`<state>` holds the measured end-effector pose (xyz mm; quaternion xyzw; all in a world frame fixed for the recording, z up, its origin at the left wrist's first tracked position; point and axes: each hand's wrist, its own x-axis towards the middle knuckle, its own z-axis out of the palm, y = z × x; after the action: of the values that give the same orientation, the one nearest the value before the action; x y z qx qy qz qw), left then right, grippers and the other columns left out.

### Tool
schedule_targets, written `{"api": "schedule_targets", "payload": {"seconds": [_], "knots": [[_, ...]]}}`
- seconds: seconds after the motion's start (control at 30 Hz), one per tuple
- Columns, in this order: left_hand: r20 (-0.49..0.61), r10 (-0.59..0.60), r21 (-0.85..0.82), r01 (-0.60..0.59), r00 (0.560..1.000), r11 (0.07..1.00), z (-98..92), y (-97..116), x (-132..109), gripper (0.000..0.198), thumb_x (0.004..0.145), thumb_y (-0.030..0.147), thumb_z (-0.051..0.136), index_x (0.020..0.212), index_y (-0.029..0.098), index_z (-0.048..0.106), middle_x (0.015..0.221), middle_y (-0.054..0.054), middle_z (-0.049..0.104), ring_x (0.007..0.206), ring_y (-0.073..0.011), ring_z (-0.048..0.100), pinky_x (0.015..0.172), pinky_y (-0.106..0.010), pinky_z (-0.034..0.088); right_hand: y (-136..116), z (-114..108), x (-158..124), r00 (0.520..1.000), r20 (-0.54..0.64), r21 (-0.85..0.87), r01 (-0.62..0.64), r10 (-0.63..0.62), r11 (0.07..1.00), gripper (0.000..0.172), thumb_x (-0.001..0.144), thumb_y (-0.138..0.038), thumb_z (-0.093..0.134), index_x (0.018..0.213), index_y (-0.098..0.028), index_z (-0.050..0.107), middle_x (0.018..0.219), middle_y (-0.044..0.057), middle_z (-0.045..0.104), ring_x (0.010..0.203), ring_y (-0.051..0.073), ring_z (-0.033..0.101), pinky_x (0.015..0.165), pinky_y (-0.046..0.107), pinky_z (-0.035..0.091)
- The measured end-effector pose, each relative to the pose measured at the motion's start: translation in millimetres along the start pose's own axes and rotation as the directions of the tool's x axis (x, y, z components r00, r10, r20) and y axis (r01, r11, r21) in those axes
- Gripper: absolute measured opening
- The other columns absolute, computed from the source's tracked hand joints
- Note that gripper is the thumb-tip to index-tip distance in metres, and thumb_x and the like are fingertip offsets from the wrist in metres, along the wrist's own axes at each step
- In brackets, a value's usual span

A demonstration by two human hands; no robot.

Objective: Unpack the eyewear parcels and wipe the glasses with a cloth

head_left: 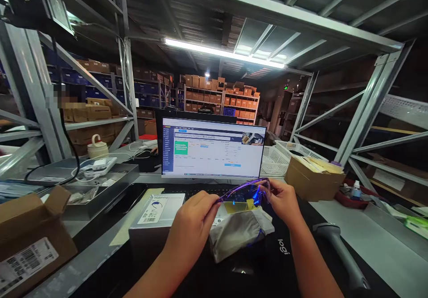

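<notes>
Purple-framed glasses with a blue reflective lens (245, 192) are held up between my two hands, just below the monitor. My left hand (195, 215) pinches one end of the frame. At the other end, my right hand (283, 200) has its fingers closed on the frame. Beneath the glasses lies a pale cloth pouch (234, 233) on the black desk mat, with a bit of blue showing at its right side. A white and grey box (157, 211) with a product label sits left of the pouch, partly behind my left forearm.
A lit monitor (214, 151) stands behind the hands. On the right are a barcode scanner (341, 253), a cardboard box with envelopes (312, 177) and white baskets (274, 159). An open carton (30, 244) and a grey tray (96, 195) occupy the left.
</notes>
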<state>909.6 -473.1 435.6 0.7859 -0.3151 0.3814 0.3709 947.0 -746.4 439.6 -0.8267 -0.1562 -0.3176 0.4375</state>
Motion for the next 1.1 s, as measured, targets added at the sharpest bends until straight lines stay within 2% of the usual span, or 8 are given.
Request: {"api": "schedule_targets", "payload": {"seconds": [0.2,0.37,0.5,0.57,0.67,0.8,0.97,1.1], "knots": [[-0.026,0.036,0.003,-0.036,0.999,0.999,4.0,2,-2,0.013,0.099,0.019,0.050,0.097,0.019,0.063,0.079,0.000,0.062,0.071,-0.0131,0.058,0.065,-0.024,0.043,-2,2,1,0.998,0.061,-0.012,0.007,-0.006,1.000,0.020,0.086,-0.037,0.066,0.085,-0.019,0.077,0.078,0.004,0.076,0.070,0.020,0.069,0.063,0.027,0.052],[-0.039,-0.073,-0.141,0.067,0.997,0.988,9.2,0,-5,0.016,0.098,0.023,0.053,0.089,0.020,0.065,0.076,-0.001,0.061,0.070,-0.0137,0.057,0.065,-0.025,0.042,-7,5,-2,0.996,0.095,-0.008,0.005,-0.005,1.000,0.019,0.086,-0.035,0.065,0.084,-0.019,0.076,0.074,0.003,0.075,0.064,0.018,0.066,0.059,0.027,0.049],[0.049,-0.378,-0.563,0.338,0.925,0.755,29.2,-11,-6,0.022,0.094,0.041,0.061,0.092,0.021,0.069,0.076,0.000,0.064,0.067,-0.0132,0.061,0.067,-0.025,0.047,-12,13,-8,0.987,0.162,0.012,0.017,-0.019,1.000,0.014,0.083,-0.031,0.067,0.086,-0.020,0.075,0.077,0.004,0.076,0.067,0.019,0.068,0.061,0.028,0.052],[0.079,-0.477,-0.660,0.404,0.875,0.633,41.3,-20,-5,0.031,0.091,0.050,0.061,0.094,0.020,0.069,0.076,-0.001,0.067,0.065,-0.0137,0.063,0.067,-0.026,0.050,-13,19,-10,0.989,0.147,0.021,0.020,-0.023,1.000,0.010,0.082,-0.026,0.067,0.087,-0.021,0.075,0.080,0.005,0.077,0.072,0.020,0.070,0.066,0.030,0.054],[0.103,-0.526,-0.677,0.447,0.844,0.585,53.9,-32,-2,0.041,0.087,0.058,0.063,0.096,0.018,0.069,0.078,-0.004,0.070,0.069,-0.0170,0.066,0.070,-0.030,0.053,-10,27,-9,0.987,0.149,0.234,-0.087,0.053,0.968,0.009,0.076,-0.028,0.074,0.082,-0.021,0.072,0.082,0.005,0.078,0.075,0.021,0.073,0.072,0.033,0.058],[0.105,-0.570,-0.670,0.482,0.815,0.565,58.0,-41,1,0.044,0.083,0.058,0.068,0.097,0.017,0.071,0.088,-0.006,0.072,0.083,-0.0204,0.067,0.080,-0.033,0.052,-7,31,-4,0.948,0.261,0.521,-0.298,0.183,0.800,0.030,0.063,-0.040,0.088,0.076,-0.021,0.069,0.080,0.005,0.079,0.073,0.023,0.074,0.072,0.036,0.062],[0.101,-0.574,-0.640,0.495,0.813,0.588,58.0,-47,2,0.039,0.078,0.055,0.074,0.094,0.019,0.072,0.100,-0.005,0.068,0.098,-0.0216,0.062,0.092,-0.033,0.047,-7,25,0,0.948,0.248,0.566,-0.310,0.201,0.764,0.034,0.066,-0.048,0.086,0.080,-0.020,0.071,0.086,0.007,0.080,0.073,0.021,0.075,0.071,0.036,0.063],[0.168,-0.572,-0.635,0.532,0.803,0.560,63.9,-50,3,0.042,0.078,0.057,0.071,0.092,0.018,0.069,0.095,-0.006,0.070,0.093,-0.0212,0.064,0.088,-0.034,0.049,-8,17,-3,0.962,0.239,0.503,-0.242,0.136,0.830,0.025,0.077,-0.043,0.079,0.089,-0.021,0.076,0.091,0.007,0.080,0.078,0.021,0.075,0.071,0.033,0.061]]}}
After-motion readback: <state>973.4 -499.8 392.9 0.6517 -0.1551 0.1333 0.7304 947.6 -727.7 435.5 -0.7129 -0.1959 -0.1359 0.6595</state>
